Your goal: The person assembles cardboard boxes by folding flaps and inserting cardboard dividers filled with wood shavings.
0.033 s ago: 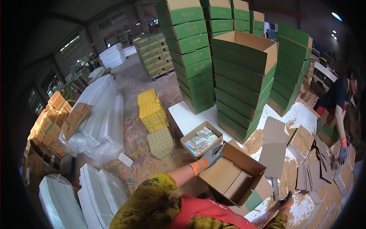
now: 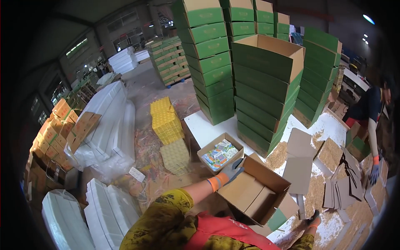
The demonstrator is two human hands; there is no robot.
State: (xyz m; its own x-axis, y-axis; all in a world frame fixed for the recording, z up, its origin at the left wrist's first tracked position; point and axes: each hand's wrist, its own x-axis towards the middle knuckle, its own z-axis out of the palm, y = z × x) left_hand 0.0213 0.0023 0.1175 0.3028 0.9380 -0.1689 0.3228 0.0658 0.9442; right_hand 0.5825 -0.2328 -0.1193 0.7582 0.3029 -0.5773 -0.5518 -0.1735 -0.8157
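**Hands on the open carton**

Nothing has shifted since the earlier frame: both of my hands sit where they were, and the carton has not moved.

My left hand (image 2: 231, 168), in a grey glove with an orange cuff, grips the far left rim of the open cardboard box (image 2: 255, 196), fingers curled over its edge. That box is brown inside and green outside, tilted with its mouth toward me, and it rests on the near edge of the white table (image 2: 205, 127). My right hand (image 2: 313, 219), gloved the same way, is low on the right, just beside the box's right corner; it looks closed, but I cannot tell what it is holding.

Just beyond my left hand stands a small open box (image 2: 220, 153) filled with colourful packets. Far behind it rise tall stacks of green cartons (image 2: 262, 83), the top one open. To the right of my box lie flat grey cardboard sheets (image 2: 299, 158) among scattered sawdust. On the floor to the left sits a stack of yellow trays (image 2: 166, 121), with white bundles (image 2: 112, 125) further left. At the far right another person (image 2: 368, 110) bends over the table.
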